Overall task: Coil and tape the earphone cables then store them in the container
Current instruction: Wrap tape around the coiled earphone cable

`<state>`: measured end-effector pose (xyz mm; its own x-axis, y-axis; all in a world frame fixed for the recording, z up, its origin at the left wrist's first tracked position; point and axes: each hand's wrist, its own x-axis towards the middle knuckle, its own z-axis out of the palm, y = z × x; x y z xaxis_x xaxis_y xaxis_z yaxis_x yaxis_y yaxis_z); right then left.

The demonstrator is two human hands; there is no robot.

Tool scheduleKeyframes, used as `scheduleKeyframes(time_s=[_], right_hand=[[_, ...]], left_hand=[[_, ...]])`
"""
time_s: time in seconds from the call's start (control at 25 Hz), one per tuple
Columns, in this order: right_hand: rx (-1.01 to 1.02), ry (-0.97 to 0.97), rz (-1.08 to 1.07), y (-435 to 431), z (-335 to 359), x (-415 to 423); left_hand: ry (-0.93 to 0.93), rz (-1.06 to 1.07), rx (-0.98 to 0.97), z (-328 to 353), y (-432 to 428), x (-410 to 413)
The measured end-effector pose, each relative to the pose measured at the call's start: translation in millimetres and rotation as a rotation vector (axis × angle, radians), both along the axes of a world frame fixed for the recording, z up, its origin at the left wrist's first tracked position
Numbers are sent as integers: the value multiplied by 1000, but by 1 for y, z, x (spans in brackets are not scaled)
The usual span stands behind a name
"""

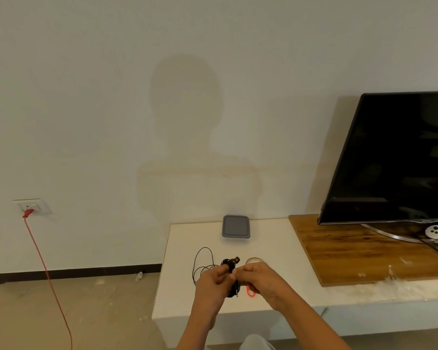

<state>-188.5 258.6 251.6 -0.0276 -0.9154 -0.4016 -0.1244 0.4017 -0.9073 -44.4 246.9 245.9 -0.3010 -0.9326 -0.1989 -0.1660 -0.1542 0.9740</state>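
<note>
Pinching the thin black earphone cable low in the middle of the frame, the left hand and the right hand are bunching it up. Part of it is hanging loose on the left, so coiling looks half done. Taping and putting it in the lidded grey square container above are waiting.

From where I stood, no writing, brand or number could be read on anything. The lower frame of the TV was too small and blurred to tell whether it carried a badge.
</note>
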Motion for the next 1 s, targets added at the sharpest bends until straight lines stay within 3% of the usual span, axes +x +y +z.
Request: scheduleKeyframes(time_s=[0.36, 0.6, 0.76, 0.84, 1.0], right_hand=[[156, -143, 26, -9, 0, -14], [117, -100, -126, -3, -12, -4], [160, -174, -184, 0, -21, -1], [138, -116, -163, 2, -20, 0], [-29, 200, -43, 0, -22, 5]], left_hand=[[-92, -54, -58, 8, -4, 2], [-236, 127, -65, 2, -5, -4], [-259, 177, -25, -1, -2, -5], [-160, 195, 108, -4, -4, -3], [264, 188, 444, -2, -2, -1]])
